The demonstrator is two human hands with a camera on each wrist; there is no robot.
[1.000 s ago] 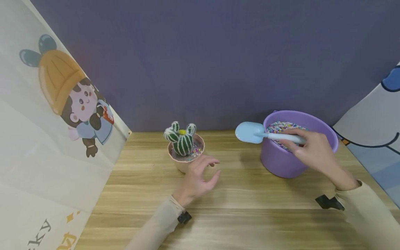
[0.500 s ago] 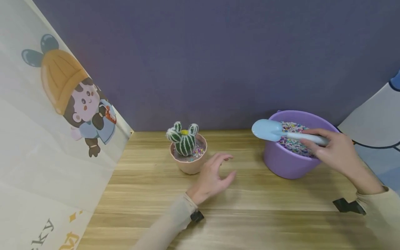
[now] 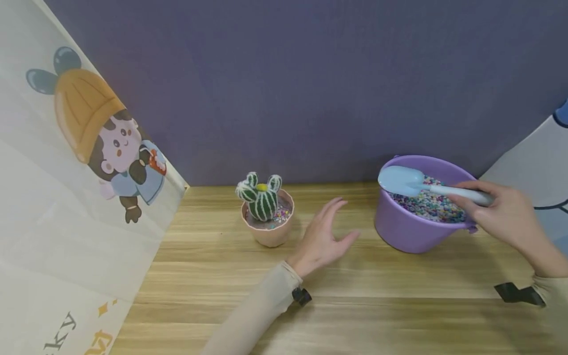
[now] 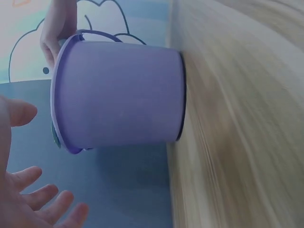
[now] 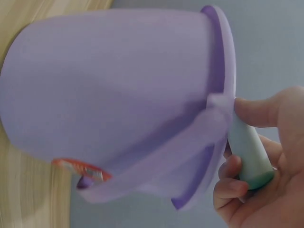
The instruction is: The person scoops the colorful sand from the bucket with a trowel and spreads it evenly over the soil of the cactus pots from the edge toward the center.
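My right hand (image 3: 506, 212) grips the pale handle of a light blue toy shovel (image 3: 401, 181). The shovel's blade lies over the left rim of a purple bucket (image 3: 410, 231), and small multicoloured beads (image 3: 437, 207) fill part of the bucket. In the right wrist view the handle end (image 5: 251, 159) shows between thumb and curled fingers at the rim. Between the flowerpot and the bucket, my left hand (image 3: 321, 239) hovers over the table with fingers spread, holding nothing. To its left stands a pinkish flowerpot (image 3: 270, 236) with a knitted cactus (image 3: 264, 202) and some beads in it.
A wooden table (image 3: 355, 315) bears the pot and bucket. Behind it rises a dark blue-grey partition (image 3: 284, 88). A white panel with a cartoon figure (image 3: 120, 143) borders the left side, and another printed panel stands at the right.
My right hand has carried the shovel rightward, its blade moving from left of the bucket to over its rim. My left hand has moved right, away from the flowerpot, with fingers straightening.
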